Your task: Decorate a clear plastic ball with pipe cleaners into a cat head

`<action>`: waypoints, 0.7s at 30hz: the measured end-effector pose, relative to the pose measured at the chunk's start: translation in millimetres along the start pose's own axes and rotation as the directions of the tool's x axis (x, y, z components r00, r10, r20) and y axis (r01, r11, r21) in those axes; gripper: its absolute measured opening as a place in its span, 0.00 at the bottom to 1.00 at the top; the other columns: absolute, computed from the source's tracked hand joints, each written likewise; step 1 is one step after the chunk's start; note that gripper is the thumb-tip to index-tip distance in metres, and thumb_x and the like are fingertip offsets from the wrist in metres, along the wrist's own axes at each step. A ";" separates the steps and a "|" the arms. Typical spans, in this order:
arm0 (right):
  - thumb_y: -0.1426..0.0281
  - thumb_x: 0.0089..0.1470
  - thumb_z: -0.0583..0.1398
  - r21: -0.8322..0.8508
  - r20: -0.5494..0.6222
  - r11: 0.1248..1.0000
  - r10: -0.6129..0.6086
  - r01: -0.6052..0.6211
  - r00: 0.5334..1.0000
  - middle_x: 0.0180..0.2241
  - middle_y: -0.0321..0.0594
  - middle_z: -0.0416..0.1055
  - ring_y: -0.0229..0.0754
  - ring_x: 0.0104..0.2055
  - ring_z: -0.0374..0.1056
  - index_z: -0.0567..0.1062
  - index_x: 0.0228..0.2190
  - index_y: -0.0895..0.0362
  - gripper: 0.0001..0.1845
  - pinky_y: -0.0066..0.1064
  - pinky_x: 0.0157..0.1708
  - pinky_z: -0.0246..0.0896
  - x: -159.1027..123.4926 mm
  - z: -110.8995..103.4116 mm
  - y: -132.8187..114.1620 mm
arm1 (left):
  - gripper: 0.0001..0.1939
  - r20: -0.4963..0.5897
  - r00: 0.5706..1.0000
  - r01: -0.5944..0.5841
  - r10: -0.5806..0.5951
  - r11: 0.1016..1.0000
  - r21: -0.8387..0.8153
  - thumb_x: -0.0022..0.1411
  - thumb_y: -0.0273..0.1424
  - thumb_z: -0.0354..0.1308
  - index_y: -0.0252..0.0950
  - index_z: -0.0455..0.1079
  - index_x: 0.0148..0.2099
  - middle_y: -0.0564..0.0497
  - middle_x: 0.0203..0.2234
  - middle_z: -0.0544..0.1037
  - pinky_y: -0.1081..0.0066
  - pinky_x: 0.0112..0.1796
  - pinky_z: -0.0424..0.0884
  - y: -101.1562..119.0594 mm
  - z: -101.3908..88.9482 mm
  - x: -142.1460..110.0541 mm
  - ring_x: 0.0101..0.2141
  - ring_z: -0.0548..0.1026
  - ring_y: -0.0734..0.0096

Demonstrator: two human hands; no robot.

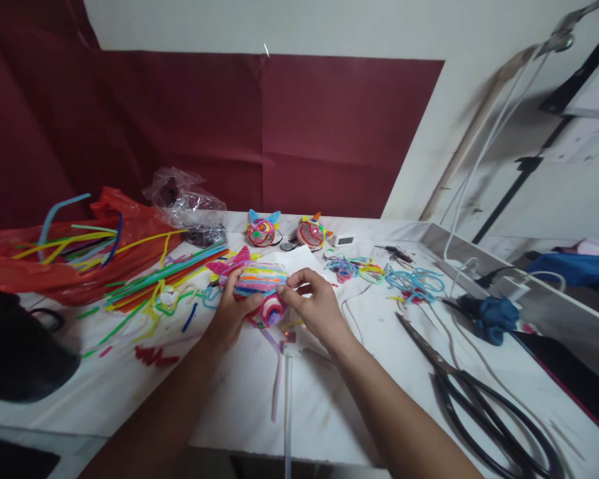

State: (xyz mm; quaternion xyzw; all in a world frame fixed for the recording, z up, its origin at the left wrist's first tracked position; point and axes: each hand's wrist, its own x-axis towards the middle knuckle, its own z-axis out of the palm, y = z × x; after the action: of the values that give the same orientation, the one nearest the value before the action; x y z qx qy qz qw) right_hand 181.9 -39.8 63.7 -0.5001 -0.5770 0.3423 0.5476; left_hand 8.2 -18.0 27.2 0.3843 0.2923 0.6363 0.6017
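Observation:
My left hand (pixel 229 313) is closed around a small fish-like craft (pixel 262 276) covered in striped pipe cleaners, with a pink fin-like piece (pixel 233 261) at its upper left and a round spiral eye at its lower right. At its right end, my right hand (pixel 319 303) is closed, thumb and fingertips pinched against the edge. Whether a small piece sits between those fingertips is hidden. Just below the craft, a white glue gun (pixel 292 347) lies on the table, partly behind my right wrist. A lilac pipe cleaner (pixel 276 392) hangs down beside it.
Two similar finished-looking crafts (pixel 261 231) stand at the back. Loose pipe cleaners (pixel 170 273) and a red plastic bag (pixel 130 219) fill the left, with a black container (pixel 24 346) in front. Large scissors (pixel 459 379), cords and blue pipe cleaners (pixel 416 285) lie on the right.

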 end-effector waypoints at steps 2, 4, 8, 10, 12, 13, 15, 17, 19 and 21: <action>0.57 0.46 0.68 0.037 0.041 0.999 0.000 -0.001 0.999 0.31 0.36 0.72 0.41 0.31 0.67 0.73 0.27 0.53 0.14 0.32 0.31 0.63 1.0 -3.2 1.3 | 0.37 -0.025 1.000 0.002 -0.002 1.000 0.006 0.43 0.28 0.78 0.42 0.72 0.57 0.48 0.44 0.85 0.65 0.42 0.81 0.6 -0.1 0.2 0.44 0.84 0.53; 0.57 0.49 0.67 0.065 0.090 0.998 -0.019 0.013 0.996 0.32 0.37 0.73 0.41 0.31 0.69 0.76 0.32 0.53 0.14 0.32 0.30 0.64 1.2 -7.8 1.7 | 0.38 -0.048 0.999 0.017 -0.016 1.000 0.015 0.45 0.29 0.77 0.42 0.71 0.59 0.48 0.43 0.85 0.67 0.38 0.80 2.1 0.2 0.1 0.42 0.85 0.54; 0.64 0.60 0.62 -0.055 0.120 0.964 -0.251 0.258 0.961 0.39 0.39 0.75 0.37 0.29 0.69 0.80 0.45 0.53 0.13 0.31 0.30 0.66 -2.6 -14.8 1.5 | 0.41 -0.040 0.999 0.034 -0.032 0.998 0.059 0.47 0.34 0.77 0.43 0.68 0.62 0.48 0.45 0.84 0.67 0.38 0.80 4.6 1.3 -0.4 0.41 0.84 0.57; 0.68 0.63 0.61 -0.172 0.140 0.886 -0.411 0.431 0.901 0.41 0.41 0.75 0.38 0.32 0.71 0.81 0.47 0.52 0.13 0.31 0.34 0.67 -5.4 -14.9 2.5 | 0.42 -0.048 0.998 0.039 -0.035 0.996 0.082 0.45 0.36 0.77 0.43 0.67 0.63 0.47 0.47 0.84 0.66 0.40 0.80 4.4 1.8 -0.5 0.41 0.84 0.58; 0.70 0.65 0.60 -0.270 0.150 0.798 -0.518 0.539 0.842 0.40 0.42 0.75 0.40 0.35 0.72 0.82 0.46 0.52 0.12 0.31 0.36 0.68 -7.7 -13.2 4.4 | 0.44 -0.070 0.997 0.034 -0.027 0.994 0.103 0.43 0.37 0.78 0.43 0.67 0.62 0.47 0.47 0.83 0.65 0.41 0.79 3.5 2.2 -0.4 0.41 0.83 0.58; 0.70 0.65 0.60 -0.304 0.149 0.765 -0.551 0.568 0.821 0.40 0.42 0.75 0.40 0.36 0.72 0.83 0.45 0.52 0.11 0.31 0.36 0.68 -8.5 -12.0 5.6 | 0.44 -0.079 0.997 0.032 -0.022 0.993 0.115 0.43 0.37 0.78 0.43 0.67 0.62 0.48 0.46 0.83 0.64 0.42 0.79 3.0 2.3 -0.3 0.42 0.83 0.57; 0.70 0.66 0.60 -0.337 0.139 0.728 -0.589 0.597 0.796 0.39 0.41 0.75 0.40 0.36 0.73 0.83 0.42 0.52 0.10 0.30 0.36 0.68 -9.3 -9.5 7.7 | 0.42 -0.087 0.996 0.023 -0.012 0.991 0.130 0.42 0.37 0.77 0.44 0.69 0.61 0.49 0.44 0.83 0.62 0.43 0.79 2.4 2.6 0.0 0.42 0.83 0.56; 0.71 0.66 0.60 -0.328 0.130 0.725 -0.600 0.605 0.790 0.39 0.41 0.75 0.40 0.37 0.73 0.82 0.40 0.53 0.09 0.29 0.36 0.68 -9.1 -7.4 8.5 | 0.40 -0.083 0.996 0.020 -0.009 0.991 0.133 0.43 0.36 0.77 0.45 0.69 0.60 0.49 0.43 0.83 0.62 0.43 0.79 2.3 2.9 0.4 0.42 0.83 0.55; 0.71 0.66 0.60 -0.302 0.123 0.743 -0.592 0.598 0.797 0.37 0.40 0.75 0.40 0.37 0.74 0.82 0.37 0.54 0.09 0.28 0.35 0.69 -7.8 -5.6 8.0 | 0.40 -0.077 0.997 0.018 -0.008 0.991 0.134 0.43 0.35 0.77 0.45 0.69 0.60 0.49 0.44 0.83 0.61 0.42 0.79 2.6 3.0 0.6 0.41 0.83 0.55; 0.72 0.64 0.60 -0.278 0.112 0.772 -0.565 0.572 0.817 0.36 0.40 0.75 0.39 0.35 0.73 0.81 0.35 0.54 0.09 0.28 0.33 0.68 -5.6 -4.2 6.5 | 0.43 -0.067 0.998 0.021 -0.012 0.990 0.140 0.43 0.36 0.77 0.45 0.68 0.61 0.49 0.45 0.83 0.61 0.43 0.79 2.8 2.6 0.8 0.42 0.83 0.55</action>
State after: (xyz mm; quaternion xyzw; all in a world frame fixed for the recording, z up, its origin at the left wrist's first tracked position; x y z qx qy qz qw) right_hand 186.7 -44.0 56.7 -0.3755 -0.7518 0.0748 0.5368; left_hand 8.9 -17.7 31.1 0.4019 0.3594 0.6215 0.5684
